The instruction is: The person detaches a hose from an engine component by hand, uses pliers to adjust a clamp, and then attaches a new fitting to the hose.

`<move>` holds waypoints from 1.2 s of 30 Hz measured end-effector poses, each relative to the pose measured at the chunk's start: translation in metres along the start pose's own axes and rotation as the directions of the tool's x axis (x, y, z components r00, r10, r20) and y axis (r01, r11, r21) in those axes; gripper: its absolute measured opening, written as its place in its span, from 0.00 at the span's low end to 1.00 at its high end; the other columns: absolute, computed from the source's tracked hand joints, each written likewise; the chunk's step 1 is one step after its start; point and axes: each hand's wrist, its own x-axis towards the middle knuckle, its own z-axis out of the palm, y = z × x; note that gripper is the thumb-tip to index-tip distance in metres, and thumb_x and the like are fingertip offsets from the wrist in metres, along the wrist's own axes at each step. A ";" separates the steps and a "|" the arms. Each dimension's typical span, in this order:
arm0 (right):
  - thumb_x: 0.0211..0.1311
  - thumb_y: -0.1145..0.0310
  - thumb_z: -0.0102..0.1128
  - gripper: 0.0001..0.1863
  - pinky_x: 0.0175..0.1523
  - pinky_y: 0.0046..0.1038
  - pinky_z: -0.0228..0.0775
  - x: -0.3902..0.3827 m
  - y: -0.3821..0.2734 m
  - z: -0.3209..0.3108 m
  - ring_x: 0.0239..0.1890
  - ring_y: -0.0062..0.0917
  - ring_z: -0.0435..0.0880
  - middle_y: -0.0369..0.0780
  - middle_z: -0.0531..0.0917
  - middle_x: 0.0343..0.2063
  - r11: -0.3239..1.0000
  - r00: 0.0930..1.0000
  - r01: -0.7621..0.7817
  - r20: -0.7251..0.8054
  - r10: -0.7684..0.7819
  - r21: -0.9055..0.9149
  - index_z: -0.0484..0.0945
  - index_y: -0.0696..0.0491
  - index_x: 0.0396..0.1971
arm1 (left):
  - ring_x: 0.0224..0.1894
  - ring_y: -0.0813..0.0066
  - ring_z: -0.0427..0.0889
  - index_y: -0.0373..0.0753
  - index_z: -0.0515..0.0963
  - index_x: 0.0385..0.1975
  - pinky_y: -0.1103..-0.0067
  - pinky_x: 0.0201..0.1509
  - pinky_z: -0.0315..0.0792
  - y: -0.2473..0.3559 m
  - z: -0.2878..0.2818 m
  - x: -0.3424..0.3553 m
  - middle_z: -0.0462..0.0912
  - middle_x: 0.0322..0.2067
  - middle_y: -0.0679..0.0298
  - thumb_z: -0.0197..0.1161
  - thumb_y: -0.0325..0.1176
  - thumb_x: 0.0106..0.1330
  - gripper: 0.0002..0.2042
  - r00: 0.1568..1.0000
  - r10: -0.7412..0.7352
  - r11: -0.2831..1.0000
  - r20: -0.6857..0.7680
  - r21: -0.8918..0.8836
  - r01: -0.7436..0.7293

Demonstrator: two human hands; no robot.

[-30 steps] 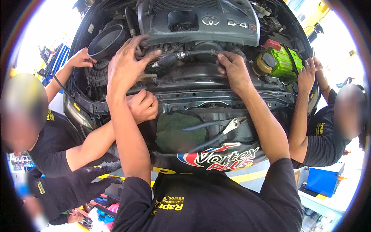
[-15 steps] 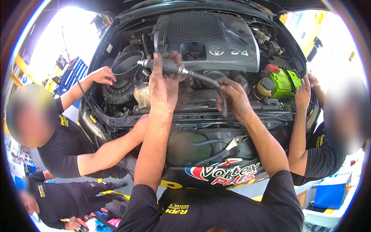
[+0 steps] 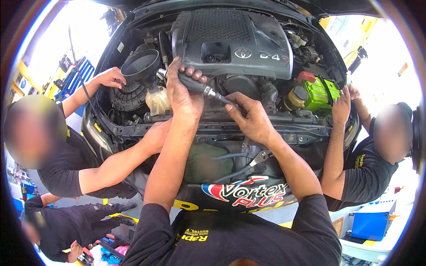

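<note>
In my left hand is a black cylindrical hand tool with metal ends, held slantwise above the front of the engine bay. My fingers wrap round its body. Thumb and fingers of my right hand pinch a dark rubber hose at the tool's lower metal end; the rest of the hose is hidden by that hand. Behind my left hand, a black funnel stands over a whitish plastic reservoir. A grey engine cover lies beyond both hands.
Long-handled pliers lie on the dark fender cover at the car's front. A co-worker's hand is by the funnel at left. Another's hand is beside the green battery at right. Blue boxes stand in the background.
My right hand has moved left and closer to the tool's metal end; the hose's hanging end has gone from sight. The tool now tilts more. The view has shifted slightly.
</note>
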 end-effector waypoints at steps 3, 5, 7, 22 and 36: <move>0.74 0.63 0.62 0.14 0.34 0.30 0.68 0.002 0.010 0.005 0.25 0.23 0.72 0.43 0.78 0.23 0.997 0.997 0.071 -0.040 -0.071 0.002 0.80 0.59 0.48 | 0.24 0.79 0.66 0.48 0.66 0.26 0.78 0.31 0.63 -0.005 0.002 -0.006 0.65 0.21 0.73 0.63 0.41 0.72 0.14 0.998 0.039 0.998 0.054 0.049 -0.041; 0.72 0.63 0.63 0.15 0.34 0.31 0.69 0.001 0.015 0.010 0.25 0.25 0.74 0.45 0.81 0.24 0.995 0.992 0.095 -0.086 -0.093 0.020 0.81 0.60 0.47 | 0.23 0.80 0.65 0.49 0.66 0.26 0.78 0.30 0.61 -0.006 0.004 -0.008 0.65 0.21 0.73 0.62 0.41 0.72 0.14 0.997 0.052 0.997 0.059 0.054 -0.055; 0.72 0.63 0.65 0.15 0.36 0.30 0.70 0.000 0.016 0.015 0.27 0.24 0.75 0.46 0.83 0.27 0.995 0.989 0.086 -0.125 -0.078 0.054 0.82 0.61 0.47 | 0.23 0.80 0.65 0.49 0.66 0.26 0.79 0.30 0.61 -0.006 0.002 -0.009 0.66 0.21 0.73 0.61 0.40 0.73 0.14 0.994 0.067 0.996 0.086 0.046 -0.071; 0.77 0.59 0.59 0.17 0.16 0.21 0.52 -0.006 0.006 0.017 0.11 0.11 0.59 0.30 0.71 0.15 0.706 0.941 -0.333 0.268 0.206 0.625 0.80 0.61 0.37 | 0.16 0.84 0.60 0.48 0.65 0.22 0.84 0.17 0.57 0.004 0.003 -0.010 0.64 0.16 0.73 0.58 0.39 0.73 0.15 0.954 -0.110 0.994 0.277 0.050 0.100; 0.74 0.62 0.61 0.14 0.29 0.33 0.65 0.001 0.014 0.013 0.21 0.25 0.71 0.44 0.74 0.19 0.997 0.997 0.073 -0.002 -0.073 -0.012 0.78 0.60 0.42 | 0.30 0.76 0.78 0.43 0.75 0.38 0.75 0.36 0.78 -0.013 -0.001 -0.001 0.77 0.29 0.65 0.67 0.42 0.71 0.11 0.998 -0.056 0.997 0.022 0.059 0.055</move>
